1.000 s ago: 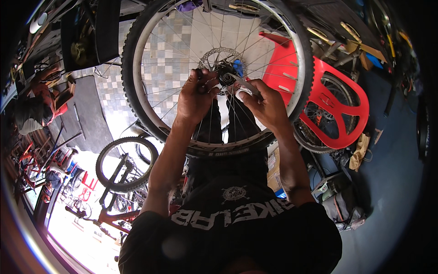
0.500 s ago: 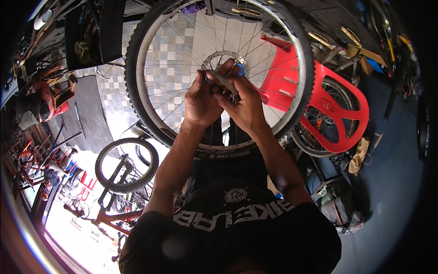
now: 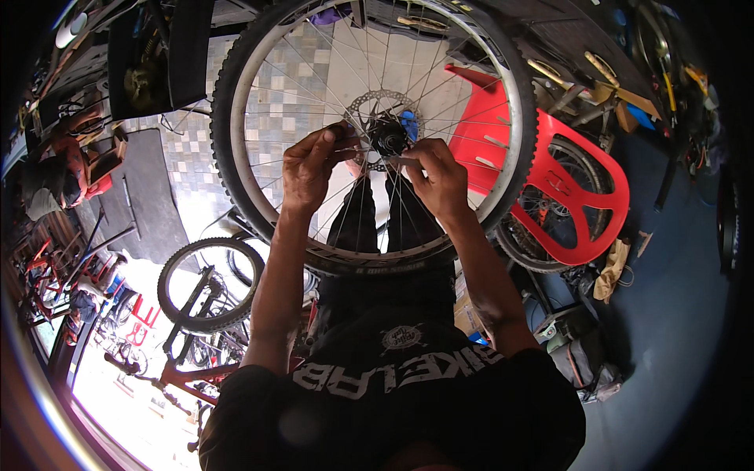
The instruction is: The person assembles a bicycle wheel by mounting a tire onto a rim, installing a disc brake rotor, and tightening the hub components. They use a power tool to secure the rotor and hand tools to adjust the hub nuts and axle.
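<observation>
A bicycle wheel [image 3: 525,149] with a knobbly black tyre lies across in front of me, its spokes running to a dark hub [image 3: 386,138] with a disc brake rotor [image 3: 363,100] round it. My left hand [image 3: 308,174] is left of the hub, over the spokes, thumb and fingers pinched together; a small dark thing seems to be at the fingertips, too unclear to name. Close to the hub's lower right, my right hand [image 3: 441,179] pinches a thin, flat grey metal tool [image 3: 395,159]. The tool's tip is at the hub; whether it touches I cannot tell.
A red plastic chair [image 3: 561,184] stands right of the wheel, with another wheel [image 3: 601,165] behind it. At the lower left is a bicycle [image 3: 206,294]. Bags [image 3: 585,353] lie at the right. A dark mat [image 3: 153,188] covers part of the tiled floor. A person [image 3: 59,177] is at far left.
My hands have come apart from over the hub, the left one moving left and the right one right and down. The hub now shows. The grey tool is in my right hand.
</observation>
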The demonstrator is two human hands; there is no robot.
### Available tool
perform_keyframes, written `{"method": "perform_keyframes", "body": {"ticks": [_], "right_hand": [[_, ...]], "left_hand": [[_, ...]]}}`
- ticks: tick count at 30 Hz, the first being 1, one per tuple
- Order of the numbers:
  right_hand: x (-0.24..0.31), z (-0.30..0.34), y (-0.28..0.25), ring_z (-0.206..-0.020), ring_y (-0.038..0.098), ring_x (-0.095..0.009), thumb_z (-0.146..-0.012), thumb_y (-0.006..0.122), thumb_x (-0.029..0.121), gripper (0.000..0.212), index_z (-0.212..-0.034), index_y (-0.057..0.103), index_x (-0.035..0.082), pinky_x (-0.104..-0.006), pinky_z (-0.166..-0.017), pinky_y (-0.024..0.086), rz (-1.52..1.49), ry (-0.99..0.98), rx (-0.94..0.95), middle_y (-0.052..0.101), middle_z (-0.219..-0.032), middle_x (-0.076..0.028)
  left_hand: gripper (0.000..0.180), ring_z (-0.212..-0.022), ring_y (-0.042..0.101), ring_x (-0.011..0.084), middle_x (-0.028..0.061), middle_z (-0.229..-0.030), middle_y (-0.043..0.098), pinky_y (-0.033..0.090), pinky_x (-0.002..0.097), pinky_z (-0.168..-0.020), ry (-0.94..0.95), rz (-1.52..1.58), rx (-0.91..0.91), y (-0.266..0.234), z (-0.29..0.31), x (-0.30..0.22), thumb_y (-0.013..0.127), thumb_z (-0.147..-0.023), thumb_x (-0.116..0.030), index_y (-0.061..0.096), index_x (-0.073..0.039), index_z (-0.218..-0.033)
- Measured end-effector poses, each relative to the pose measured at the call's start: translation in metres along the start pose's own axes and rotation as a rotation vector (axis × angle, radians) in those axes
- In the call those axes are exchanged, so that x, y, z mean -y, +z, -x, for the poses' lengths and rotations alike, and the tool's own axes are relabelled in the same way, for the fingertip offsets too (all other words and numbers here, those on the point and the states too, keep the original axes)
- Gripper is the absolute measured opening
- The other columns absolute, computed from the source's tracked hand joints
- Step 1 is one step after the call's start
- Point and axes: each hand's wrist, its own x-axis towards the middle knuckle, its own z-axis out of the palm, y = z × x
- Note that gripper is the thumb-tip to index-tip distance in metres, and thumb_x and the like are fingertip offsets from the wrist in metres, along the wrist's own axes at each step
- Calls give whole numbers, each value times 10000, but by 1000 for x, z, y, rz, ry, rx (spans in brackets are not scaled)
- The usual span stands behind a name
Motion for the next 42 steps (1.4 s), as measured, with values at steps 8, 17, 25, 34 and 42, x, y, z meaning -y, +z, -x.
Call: {"method": "perform_keyframes", "body": {"ticks": [8, 17, 25, 34, 42], "right_hand": [[4, 0, 6, -694, 728, -179, -805, 861, 46, 280, -1049, 753, 128, -311, -578, 591, 158, -96, 58, 707, -1033, -15], [0, 0, 9, -841, 700, -103, -893, 818, 32, 277, -1155, 744, 84, -253, -649, 539, -190, 281, 2, 694, -1036, -35], [-2, -14, 18, -928, 727, -239, -934, 813, 265, 383, -1224, 672, 59, -376, -775, 576, -325, 535, 71, 733, -1022, -121], [13, -6, -40, -906, 743, -305, -991, 692, 150, 304, -1295, 687, 162, -428, -736, 593, 122, 305, 84, 734, -1016, -104], [40, -4, -65, -825, 694, -251, -886, 734, 65, 354, -1215, 750, 196, -403, -697, 567, 461, 107, 301, 650, -938, -46]], "left_hand": [[317, -912, 763, 234, 134, -1013, 756, 615, 358, -782, -34, -191, -5, 0, 5, -2, 644, -1066, -157, 682, 35, -1316], [147, -702, 652, 167, 51, -801, 637, 564, 332, -645, -174, -75, 5, 12, -6, 11, 684, -1001, -143, 641, -3, -997], [365, -612, 607, 277, 143, -727, 611, 500, 426, -602, 125, -1039, -38, 47, -19, 32, 826, -854, -228, 548, -22, -971], [322, -649, 608, 228, 113, -759, 639, 512, 396, -632, 102, -1071, -7, 49, -28, 35, 799, -821, -207, 595, -22, -988], [297, -657, 622, 186, 98, -769, 654, 517, 372, -632, 106, -1034, -26, 46, -29, 39, 819, -825, -208, 629, -23, -958]]}}
